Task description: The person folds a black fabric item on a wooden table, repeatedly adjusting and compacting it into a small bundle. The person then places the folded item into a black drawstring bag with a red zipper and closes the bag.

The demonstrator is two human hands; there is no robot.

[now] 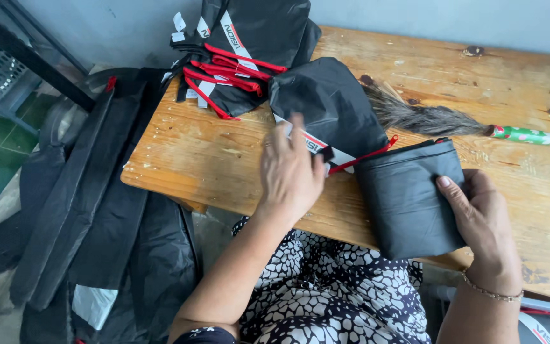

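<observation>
Patterned dress cut off, right hand partly behind folded black pouch

White-and-red label strip on black pouch, white tags far-left

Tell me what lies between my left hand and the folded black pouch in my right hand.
In the head view, a red drawstring cord runs across bare wooden table between the left hand and the folded black pouch that the right hand holds.
</observation>
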